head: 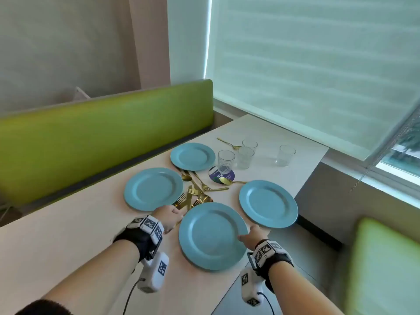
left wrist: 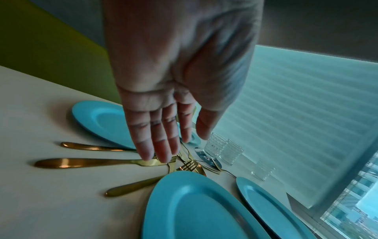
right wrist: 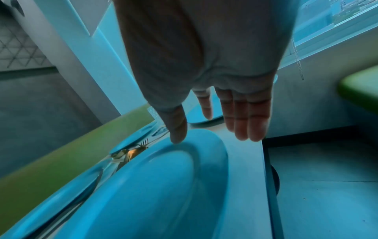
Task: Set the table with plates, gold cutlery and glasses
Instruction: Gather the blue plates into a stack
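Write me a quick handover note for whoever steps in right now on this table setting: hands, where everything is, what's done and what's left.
Left hand: open, fingers straight, reaching into the gold cutlery pile, holding nothing.
Right hand: open, thumb on the rim of the nearest blue plate.
Done: four blue plates are laid out on the table, the other three at and.
Left: the cutlery lies heaped between the plates, with one spoon apart near the glasses. All four glasses stand grouped at the far side, one on a coaster. Sort cutlery and a glass to each plate.
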### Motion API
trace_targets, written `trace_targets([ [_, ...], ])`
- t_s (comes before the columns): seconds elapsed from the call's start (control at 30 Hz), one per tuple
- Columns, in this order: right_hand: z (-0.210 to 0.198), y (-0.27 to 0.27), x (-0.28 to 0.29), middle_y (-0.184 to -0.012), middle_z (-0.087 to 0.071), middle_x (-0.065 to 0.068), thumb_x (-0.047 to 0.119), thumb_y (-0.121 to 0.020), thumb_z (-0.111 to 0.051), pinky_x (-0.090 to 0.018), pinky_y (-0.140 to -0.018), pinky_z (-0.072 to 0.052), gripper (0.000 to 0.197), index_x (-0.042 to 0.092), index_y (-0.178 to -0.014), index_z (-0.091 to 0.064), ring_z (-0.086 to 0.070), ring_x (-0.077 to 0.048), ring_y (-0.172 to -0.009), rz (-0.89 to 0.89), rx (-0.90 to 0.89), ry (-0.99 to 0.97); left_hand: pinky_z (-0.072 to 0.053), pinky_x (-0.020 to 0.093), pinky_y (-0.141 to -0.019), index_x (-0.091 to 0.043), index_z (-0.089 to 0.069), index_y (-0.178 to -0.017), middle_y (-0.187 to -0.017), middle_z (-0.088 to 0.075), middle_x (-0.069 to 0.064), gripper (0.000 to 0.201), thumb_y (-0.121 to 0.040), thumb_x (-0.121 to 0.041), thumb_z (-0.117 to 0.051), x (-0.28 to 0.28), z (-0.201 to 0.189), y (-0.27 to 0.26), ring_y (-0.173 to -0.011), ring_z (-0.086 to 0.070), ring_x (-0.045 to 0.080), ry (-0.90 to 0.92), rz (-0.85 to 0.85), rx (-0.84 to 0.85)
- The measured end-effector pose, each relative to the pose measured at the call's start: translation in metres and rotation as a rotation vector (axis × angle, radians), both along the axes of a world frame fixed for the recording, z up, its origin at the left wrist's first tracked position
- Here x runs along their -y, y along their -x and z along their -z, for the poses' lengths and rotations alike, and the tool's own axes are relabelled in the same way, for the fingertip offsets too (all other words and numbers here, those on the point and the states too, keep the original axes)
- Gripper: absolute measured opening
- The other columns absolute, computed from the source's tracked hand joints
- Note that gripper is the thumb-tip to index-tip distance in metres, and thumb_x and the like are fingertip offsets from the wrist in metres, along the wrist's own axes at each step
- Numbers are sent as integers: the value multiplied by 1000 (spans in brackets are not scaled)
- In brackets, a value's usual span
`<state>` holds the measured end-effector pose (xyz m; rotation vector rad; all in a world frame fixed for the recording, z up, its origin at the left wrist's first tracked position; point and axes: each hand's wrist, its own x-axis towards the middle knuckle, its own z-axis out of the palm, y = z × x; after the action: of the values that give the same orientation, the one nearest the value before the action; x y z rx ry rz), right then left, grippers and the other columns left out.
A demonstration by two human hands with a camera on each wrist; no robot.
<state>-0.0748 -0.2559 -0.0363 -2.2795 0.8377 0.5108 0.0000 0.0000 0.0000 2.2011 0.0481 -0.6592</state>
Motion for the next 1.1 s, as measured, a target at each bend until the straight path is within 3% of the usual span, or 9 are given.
trace_targets([
  [0.2,30,-34,26,-124,-60,-11,45,-79,-64,-33,-98,-46,65,6,-129,-46,-58,-26,-114,-48,-105,48,-34,24,-58,-25,-40,-60,-63,-45,5,24,-81,-25,-52,23,-6,-17,-64,-41,21,-25,-85,-40],
  [0.33,39,-55,38,-101,-65,-5,38,-91,-52,-27,-91,-45,21,21,-77,-54,-57,-28,-118,-171,-83,-17,-34,22,-54,-23,-44,-63,-62,-50,2,24,-85,-19,-53,38,2,-35,-65,-44,22,-37,-148,-50],
  [0.43,27,-62,40,-86,-59,-11,24,-99,-39,-34,-91,-48,29,10,-81,-57,-58,-34,-114,-270,-61,-75,-40,25,-61,-20,-55,-73,-63,-53,1,8,-78,-22,-61,51,5,-45,-71,-48,22,-22,-176,-38],
  [0.53,10,-71,47,-79,-54,-6,26,-99,-38,-47,-88,-52,33,17,-70,-50,-58,-26,-87,-246,22,-227,-49,31,-87,-15,-62,-90,-87,-64,8,8,-86,-22,-60,61,5,-55,-93,-61,30,-86,-201,10],
  [0.63,-15,-84,60,-81,-54,-7,29,-100,-38,-36,-68,-53,30,13,-78,-51,-56,-22,-76,-224,76,-252,-42,30,-98,-10,-62,-110,-119,-64,11,26,-92,-27,-53,68,-3,-63,-115,-56,30,-184,-220,62],
  [0.73,-34,-100,79,-82,-55,-7,27,-100,-37,-30,-64,-51,29,13,-81,-52,-55,-21,-77,-206,113,-339,-41,33,-100,-6,-59,-117,-123,-60,15,39,-96,-34,-42,78,-7,-72,-118,-53,33,-202,-246,57],
  [0.87,-48,-121,104,-87,-57,-12,28,-101,-38,-38,-71,-53,30,8,-90,-57,-57,-23,-76,-96,167,-501,-49,41,-93,3,-58,-115,-113,-64,24,57,-97,-45,-35,94,-2,-87,-102,-62,35,56,-310,-67],
  [0.97,-52,-131,119,-88,-59,-15,26,-102,-36,-35,-64,-51,33,2,-108,-57,-57,-23,-68,40,223,-631,-51,35,-69,-1,-58,-108,-88,-65,15,47,-98,-43,-38,110,2,-94,-76,-62,26,438,-485,-228],
  [1.1,-50,-140,136,-78,-60,-11,29,-102,-37,-34,-61,-50,34,6,-91,-60,-56,-23,-64,178,291,-664,-52,40,-79,-7,-55,-122,-112,-62,16,37,-100,-31,-38,131,2,-101,-96,-63,31,618,-569,-224],
])
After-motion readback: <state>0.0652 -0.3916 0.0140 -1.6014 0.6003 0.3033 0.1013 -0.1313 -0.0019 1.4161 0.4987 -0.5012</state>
